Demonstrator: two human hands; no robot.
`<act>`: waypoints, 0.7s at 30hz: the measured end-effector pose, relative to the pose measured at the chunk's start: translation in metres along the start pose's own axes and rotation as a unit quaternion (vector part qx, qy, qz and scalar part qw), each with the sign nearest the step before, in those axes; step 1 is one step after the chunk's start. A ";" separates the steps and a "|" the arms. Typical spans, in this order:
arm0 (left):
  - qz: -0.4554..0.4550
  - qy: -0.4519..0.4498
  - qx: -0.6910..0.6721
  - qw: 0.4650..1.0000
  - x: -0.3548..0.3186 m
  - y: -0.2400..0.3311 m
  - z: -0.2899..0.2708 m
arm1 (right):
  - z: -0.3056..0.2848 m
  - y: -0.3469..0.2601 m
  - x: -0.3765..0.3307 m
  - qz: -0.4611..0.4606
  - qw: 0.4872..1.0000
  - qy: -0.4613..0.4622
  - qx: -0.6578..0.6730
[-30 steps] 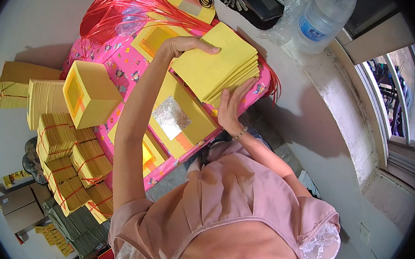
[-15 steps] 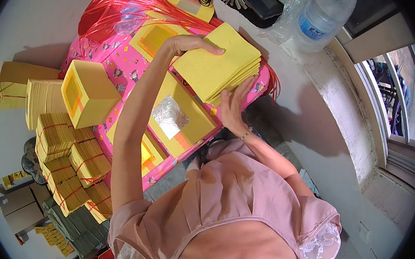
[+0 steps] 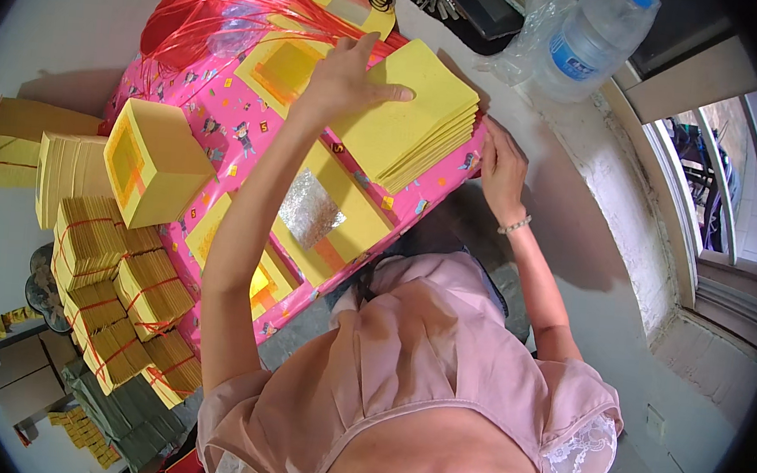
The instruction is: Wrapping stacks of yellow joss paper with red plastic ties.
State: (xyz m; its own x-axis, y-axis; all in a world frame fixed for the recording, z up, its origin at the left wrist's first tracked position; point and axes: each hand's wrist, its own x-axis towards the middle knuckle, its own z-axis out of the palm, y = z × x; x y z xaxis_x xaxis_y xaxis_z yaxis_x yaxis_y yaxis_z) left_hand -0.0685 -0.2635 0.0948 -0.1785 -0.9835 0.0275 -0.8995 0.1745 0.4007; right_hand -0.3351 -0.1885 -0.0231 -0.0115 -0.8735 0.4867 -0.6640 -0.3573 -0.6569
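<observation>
Left hand (image 3: 348,81) flat, fingers spread atop yellow paper stack (image 3: 410,119); right hand (image 3: 501,168) bracing its side edge, fingers together. Best kept square while pressing evenly on pink desk (image 3: 228,118).

The stack of yellow sheets (image 3: 405,123) is matt paper with smooth faces. Under it, the pink wrapping (image 3: 228,118) looks like glossy printed plastic. Just left of the stack lie shiny red plastic strings (image 3: 227,11). Below the stack, a silver foil square (image 3: 309,213) is crinkled and metallic. Right of the stack stands a clear, glossy plastic bottle (image 3: 589,44).
</observation>
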 end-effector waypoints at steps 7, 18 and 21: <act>0.113 0.195 0.042 0.973 -0.033 0.019 0.009 | 0.014 0.024 0.020 0.031 0.981 -0.084 -0.173; 0.120 0.180 -0.060 0.974 -0.041 0.019 0.014 | -0.026 -0.020 0.043 0.035 0.988 -0.013 -0.148; 0.108 0.164 -0.049 0.979 -0.043 0.019 0.013 | -0.037 -0.046 0.062 -0.018 0.993 0.032 -0.110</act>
State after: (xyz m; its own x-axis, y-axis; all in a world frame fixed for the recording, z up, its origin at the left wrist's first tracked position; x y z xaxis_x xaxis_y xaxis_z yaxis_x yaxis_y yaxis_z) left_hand -0.0831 -0.2175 0.0894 -0.2088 -0.8890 0.4075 -0.8087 0.3912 0.4392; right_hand -0.3332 -0.2136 0.0588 -0.0273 -0.8359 0.5481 -0.8119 -0.3013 -0.5000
